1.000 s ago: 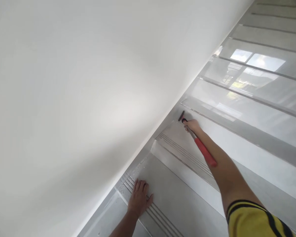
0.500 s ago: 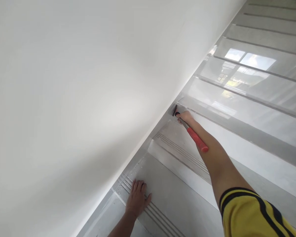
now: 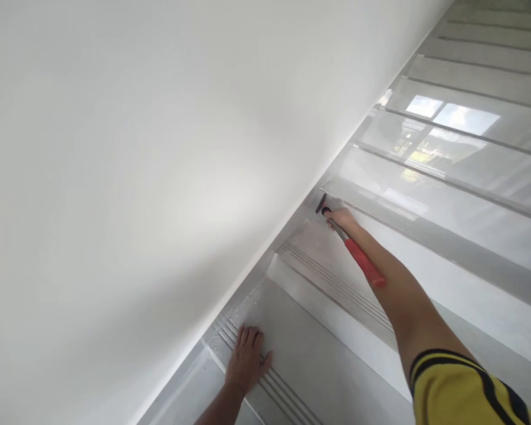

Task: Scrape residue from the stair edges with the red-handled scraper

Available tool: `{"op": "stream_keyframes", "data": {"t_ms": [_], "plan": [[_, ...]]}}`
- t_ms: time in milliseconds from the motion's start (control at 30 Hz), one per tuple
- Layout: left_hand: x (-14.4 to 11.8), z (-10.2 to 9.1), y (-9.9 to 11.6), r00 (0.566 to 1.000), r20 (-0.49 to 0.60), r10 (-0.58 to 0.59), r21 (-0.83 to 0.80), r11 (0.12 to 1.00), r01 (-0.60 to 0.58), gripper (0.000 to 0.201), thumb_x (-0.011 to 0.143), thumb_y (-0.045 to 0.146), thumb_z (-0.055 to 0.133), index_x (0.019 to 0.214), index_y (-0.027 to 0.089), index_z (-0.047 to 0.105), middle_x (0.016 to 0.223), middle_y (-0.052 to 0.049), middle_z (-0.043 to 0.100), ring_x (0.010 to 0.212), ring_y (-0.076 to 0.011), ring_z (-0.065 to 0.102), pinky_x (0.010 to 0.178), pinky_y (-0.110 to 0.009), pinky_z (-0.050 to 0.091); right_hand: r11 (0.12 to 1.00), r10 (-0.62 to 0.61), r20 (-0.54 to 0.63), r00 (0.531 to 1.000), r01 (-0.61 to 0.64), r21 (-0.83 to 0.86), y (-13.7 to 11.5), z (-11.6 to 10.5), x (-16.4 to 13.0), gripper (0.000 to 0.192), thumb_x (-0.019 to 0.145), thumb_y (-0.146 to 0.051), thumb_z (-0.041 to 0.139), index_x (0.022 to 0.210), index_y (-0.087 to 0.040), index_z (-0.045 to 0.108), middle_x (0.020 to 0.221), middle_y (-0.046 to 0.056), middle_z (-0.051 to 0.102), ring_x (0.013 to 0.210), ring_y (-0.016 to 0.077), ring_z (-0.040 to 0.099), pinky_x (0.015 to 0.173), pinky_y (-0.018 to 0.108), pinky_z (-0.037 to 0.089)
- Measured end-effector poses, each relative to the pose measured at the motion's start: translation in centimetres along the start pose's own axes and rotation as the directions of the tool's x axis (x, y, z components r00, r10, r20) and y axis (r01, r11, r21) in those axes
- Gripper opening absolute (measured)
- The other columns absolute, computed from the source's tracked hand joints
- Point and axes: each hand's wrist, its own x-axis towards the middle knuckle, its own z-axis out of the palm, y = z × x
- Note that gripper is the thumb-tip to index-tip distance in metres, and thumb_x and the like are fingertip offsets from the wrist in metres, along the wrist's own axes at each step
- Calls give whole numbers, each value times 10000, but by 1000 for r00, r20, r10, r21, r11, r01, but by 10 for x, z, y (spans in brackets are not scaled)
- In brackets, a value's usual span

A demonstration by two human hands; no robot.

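Several grey tiled stairs (image 3: pixel 446 195) rising along a white wall (image 3: pixel 137 147), grooved at the front edges. Right hand (image 3: pixel 343 219) stretched far up, fingers clenched around a red-handled scraper (image 3: pixel 358 258), its dark head (image 3: pixel 321 203) pressed into the corner where step meets wall. Left hand (image 3: pixel 246 359) flat on a lower step's grooves, fingers released and spread, grasping nothing.

Wall (image 3: pixel 137 147) left of stairs (image 3: pixel 446 200)
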Motion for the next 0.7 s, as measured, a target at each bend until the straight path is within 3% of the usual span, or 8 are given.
{"op": "stream_keyframes", "data": {"t_ms": [100, 200, 267, 333, 400, 467, 567, 700], "plan": [[0, 2, 0, 1000, -18, -23, -5, 1000, 22, 299, 756, 393, 567, 963, 178, 593, 979, -58, 583, 997, -247, 514, 1041, -499, 323, 998, -31, 18, 999, 33, -61, 22, -11, -37, 293, 767, -213, 541, 1013, -66, 601, 600, 49, 576, 444, 112, 505, 400, 215, 419], [0, 1, 1, 1000, -1, -14, 5, 1000, 14, 294, 764, 378, 556, 966, 168, 592, 983, -69, 580, 996, -248, 509, 1041, -502, 316, 925, -247, 79, 966, 259, -277, 38, -14, -71, 492, 804, -194, 479, 1295, -164, 450, 757, 49, 594, 546, 117, 556, 506, 223, 466], [1, -1, 1, 1000, 9, 8, 18, 1000, -8, 302, 778, 376, 539, 981, 158, 590, 991, -80, 579, 1001, -250, 505, 1039, -505, 312, 754, -358, 105, 928, 354, -554, 43, -11, -78, 570, 825, -172, 443, 1383, -199, 332, 907, 94, 589, 654, 154, 591, 602, 271, 485], [2, -2, 1, 1000, 9, 10, 32, 999, -10, 308, 785, 382, 531, 986, 157, 590, 991, -81, 581, 1000, -251, 504, 1038, -504, 311, 506, -394, 138, 909, 340, -793, 45, -8, -70, 593, 834, -142, 411, 1410, -196, 279, 1021, 151, 556, 769, 211, 603, 678, 327, 477], [3, -2, 0, 1000, 8, 9, 40, 999, -10, 305, 785, 395, 527, 978, 167, 591, 989, -73, 583, 998, -249, 507, 1036, -499, 314, 308, -361, 161, 918, 280, -909, 43, -6, -52, 591, 847, -117, 371, 1422, -189, 250, 1057, 184, 535, 852, 261, 598, 721, 363, 461], [3, -1, -1, 1000, 6, 17, 43, 999, -17, 304, 786, 406, 523, 972, 176, 591, 989, -66, 585, 998, -247, 510, 1036, -493, 317, 210, -326, 163, 931, 240, -948, 39, -4, -34, 568, 875, -110, 309, 1431, -187, 224, 1069, 200, 527, 899, 287, 590, 750, 380, 446], [3, 0, -1, 1000, 3, 24, 45, 999, -24, 311, 790, 409, 514, 983, 178, 588, 993, -65, 587, 1002, -246, 514, 1037, -490, 317, 166, -309, 150, 939, 209, -964, 36, -1, -20, 544, 900, -119, 244, 1437, -201, 211, 1079, 212, 520, 932, 304, 585, 780, 404, 429], [3, 0, -1, 1000, 9, 2, 15, 1000, -2, 318, 788, 414, 513, 986, 177, 588, 1002, -68, 591, 1009, -250, 514, 1042, -494, 308, 203, -267, 84, 960, 141, -969, 43, 9, -23, 539, 903, -137, 243, 1437, -197, 205, 1042, 210, 532, 916, 306, 595, 752, 405, 441]]}}
